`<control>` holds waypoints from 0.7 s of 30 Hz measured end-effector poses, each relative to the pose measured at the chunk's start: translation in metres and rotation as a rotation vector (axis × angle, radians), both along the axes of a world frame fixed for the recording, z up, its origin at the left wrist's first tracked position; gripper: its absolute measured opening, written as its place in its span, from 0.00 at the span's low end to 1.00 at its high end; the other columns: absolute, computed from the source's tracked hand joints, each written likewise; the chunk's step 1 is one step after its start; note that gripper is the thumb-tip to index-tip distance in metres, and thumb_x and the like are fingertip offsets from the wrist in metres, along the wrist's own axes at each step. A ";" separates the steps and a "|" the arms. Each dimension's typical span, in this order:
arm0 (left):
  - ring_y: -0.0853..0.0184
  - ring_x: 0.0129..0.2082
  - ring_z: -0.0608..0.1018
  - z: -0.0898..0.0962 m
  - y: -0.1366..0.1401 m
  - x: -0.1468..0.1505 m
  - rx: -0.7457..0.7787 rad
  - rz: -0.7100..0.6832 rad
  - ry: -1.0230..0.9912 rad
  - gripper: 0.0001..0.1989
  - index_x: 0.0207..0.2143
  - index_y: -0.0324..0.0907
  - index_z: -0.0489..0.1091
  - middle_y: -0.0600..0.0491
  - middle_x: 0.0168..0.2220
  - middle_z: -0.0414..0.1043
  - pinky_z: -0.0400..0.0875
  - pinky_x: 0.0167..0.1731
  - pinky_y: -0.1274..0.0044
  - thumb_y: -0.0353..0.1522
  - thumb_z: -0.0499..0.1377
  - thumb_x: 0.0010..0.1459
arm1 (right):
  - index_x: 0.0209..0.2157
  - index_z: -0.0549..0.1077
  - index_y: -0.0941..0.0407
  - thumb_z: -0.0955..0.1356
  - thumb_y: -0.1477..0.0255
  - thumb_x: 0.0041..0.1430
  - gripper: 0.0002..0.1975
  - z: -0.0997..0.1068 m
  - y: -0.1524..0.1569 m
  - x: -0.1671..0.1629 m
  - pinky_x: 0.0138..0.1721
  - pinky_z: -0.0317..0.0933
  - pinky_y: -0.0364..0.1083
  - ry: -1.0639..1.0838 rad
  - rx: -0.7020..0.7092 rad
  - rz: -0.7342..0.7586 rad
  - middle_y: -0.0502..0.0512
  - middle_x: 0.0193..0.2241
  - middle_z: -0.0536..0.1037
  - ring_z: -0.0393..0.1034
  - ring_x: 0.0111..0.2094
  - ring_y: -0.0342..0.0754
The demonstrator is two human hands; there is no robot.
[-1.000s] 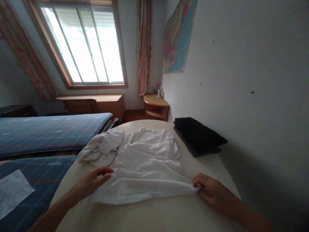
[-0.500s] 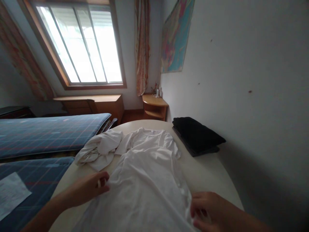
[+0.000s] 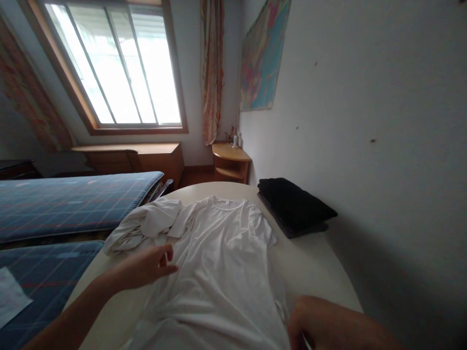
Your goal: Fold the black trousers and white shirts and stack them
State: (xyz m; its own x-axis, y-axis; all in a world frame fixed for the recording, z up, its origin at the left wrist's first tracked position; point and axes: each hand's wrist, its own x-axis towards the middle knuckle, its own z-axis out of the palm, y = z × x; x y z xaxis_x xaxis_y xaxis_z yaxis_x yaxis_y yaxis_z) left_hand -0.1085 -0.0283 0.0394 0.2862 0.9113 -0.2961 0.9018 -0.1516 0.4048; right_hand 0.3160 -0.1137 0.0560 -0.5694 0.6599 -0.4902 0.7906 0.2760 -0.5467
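Observation:
A white T-shirt lies spread on the pale round table, its neckline at the far side and its lower part loosely wrinkled. My left hand hovers at the shirt's left edge, thumb and forefinger apart, holding nothing. At the lower right, my right hand is closed at the shirt's right edge, with its fingertips partly hidden; a bit of white fabric shows below it. Crumpled white cloth rests beside the left sleeve.
Folded black clothes sit at the table's right side near the wall. To the left are blue plaid mattresses with a white paper on one. A small corner shelf stands beyond the table.
The shirt's body now lies flatter and its upper part is more uncovered. My left hand has let go of the edge and moved slightly up and right. My right hand stays low on the right edge.

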 end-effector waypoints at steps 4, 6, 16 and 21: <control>0.59 0.40 0.80 -0.009 0.064 0.009 0.358 0.075 0.035 0.17 0.46 0.43 0.65 0.46 0.43 0.78 0.69 0.41 0.72 0.43 0.51 0.61 | 0.33 0.78 0.57 0.66 0.64 0.62 0.13 0.006 0.054 -0.003 0.28 0.55 0.41 0.054 0.398 -0.285 0.53 0.26 0.79 0.71 0.27 0.44; 0.57 0.47 0.79 -0.013 0.092 0.013 0.437 0.147 0.113 0.18 0.52 0.41 0.63 0.43 0.49 0.76 0.69 0.45 0.70 0.40 0.50 0.63 | 0.36 0.78 0.58 0.64 0.66 0.64 0.13 0.000 0.086 -0.002 0.33 0.58 0.42 -0.037 0.546 -0.469 0.56 0.31 0.81 0.74 0.31 0.47; 0.55 0.38 0.79 -0.016 0.130 0.033 0.446 0.136 0.235 0.15 0.48 0.42 0.69 0.45 0.38 0.78 0.68 0.38 0.69 0.30 0.54 0.58 | 0.41 0.78 0.59 0.64 0.67 0.64 0.13 -0.031 0.149 -0.008 0.39 0.64 0.47 -0.396 0.545 -0.578 0.67 0.42 0.81 0.77 0.44 0.58; 0.58 0.45 0.77 0.015 0.141 0.026 0.562 0.259 0.230 0.15 0.46 0.42 0.72 0.45 0.47 0.75 0.68 0.43 0.71 0.32 0.49 0.62 | 0.46 0.74 0.61 0.60 0.70 0.66 0.15 0.004 0.164 -0.011 0.41 0.66 0.50 -0.446 0.685 -0.650 0.70 0.42 0.80 0.77 0.45 0.61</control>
State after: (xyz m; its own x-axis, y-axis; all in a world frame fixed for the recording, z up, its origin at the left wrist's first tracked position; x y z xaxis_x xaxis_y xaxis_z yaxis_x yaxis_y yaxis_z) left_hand -0.0830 0.1128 0.0549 0.0235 0.9757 0.2177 0.9915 -0.0506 0.1199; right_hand 0.3049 0.0507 0.0595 0.1359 0.9904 0.0261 0.9894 -0.1343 -0.0559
